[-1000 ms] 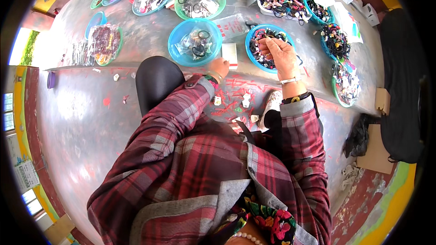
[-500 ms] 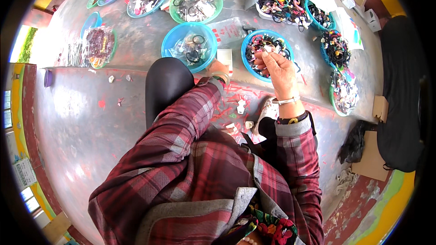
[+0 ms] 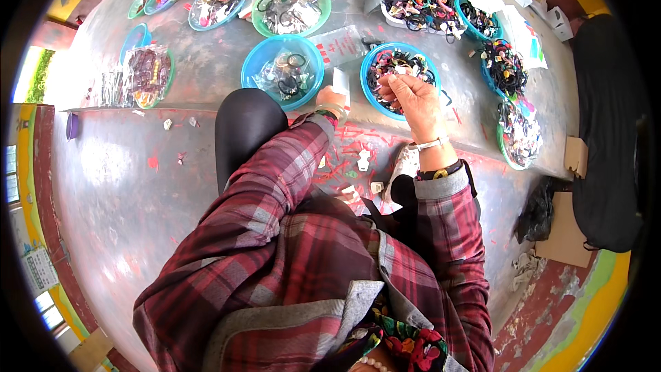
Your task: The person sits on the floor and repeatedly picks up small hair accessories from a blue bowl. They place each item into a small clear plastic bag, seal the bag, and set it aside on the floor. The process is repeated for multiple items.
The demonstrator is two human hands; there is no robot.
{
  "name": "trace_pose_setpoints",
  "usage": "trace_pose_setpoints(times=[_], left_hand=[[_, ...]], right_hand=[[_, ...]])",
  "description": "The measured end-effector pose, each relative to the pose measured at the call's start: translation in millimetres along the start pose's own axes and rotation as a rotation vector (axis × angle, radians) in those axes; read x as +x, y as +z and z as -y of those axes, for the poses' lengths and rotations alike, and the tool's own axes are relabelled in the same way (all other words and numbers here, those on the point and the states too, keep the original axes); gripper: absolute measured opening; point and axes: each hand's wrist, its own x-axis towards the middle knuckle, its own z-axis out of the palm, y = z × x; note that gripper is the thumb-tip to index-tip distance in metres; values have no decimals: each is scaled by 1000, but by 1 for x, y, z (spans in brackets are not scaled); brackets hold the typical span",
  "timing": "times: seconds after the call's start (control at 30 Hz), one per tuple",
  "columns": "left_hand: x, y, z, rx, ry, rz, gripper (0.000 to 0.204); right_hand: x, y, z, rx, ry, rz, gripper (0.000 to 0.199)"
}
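My left hand (image 3: 331, 98) is closed at the lower edge of a white card (image 3: 341, 80), which stands up from its fingers; their exact grip is partly hidden. Just left of it is a blue bowl (image 3: 253, 83) with clear packets and black rings inside. My right hand (image 3: 417, 102) is raised in front of another blue bowl (image 3: 365, 83), which is full of dark and coloured hair ties (image 3: 403, 62). Thumb and fingers pinch together there; whatever small thing they hold is too small to make out.
Behind stand a green bowl (image 3: 257, 23) of packets and a white basket (image 3: 395, 22) of black hair ties. A clear plastic bag (image 3: 339, 45) lies between the bowls. On the right are more full bowls and a cardboard box (image 3: 577, 157). Red scraps (image 3: 344, 139) litter the lower floor.
The white card by my left hand has turned and looks narrower now. My right hand has shifted slightly left and down, fingertips still together. The whole view has moved a little.
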Motion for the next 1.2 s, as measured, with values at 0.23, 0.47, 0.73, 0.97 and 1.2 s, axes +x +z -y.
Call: trace_pose_setpoints(times=[0.23, 0.47, 0.73, 0.97, 1.2], left_hand=[[-21, -17, -23, -384, 167, 207, 23], [-150, -90, -123, -609, 366, 544, 30], [-146, -96, -106, -863, 102, 818, 29], [-134, -87, -104, -804, 157, 786, 25], [-135, -86, -104, -703, 219, 765, 23]], right_hand=[[12, -10, -12, -114, -99, -120, 21], [13, -6, -13, 225, 128, -76, 33], [6, 14, -11, 312, 41, 60, 12], [14, 13, -24, -448, -350, -170, 31], [7, 15, -13, -848, -658, -170, 32]])
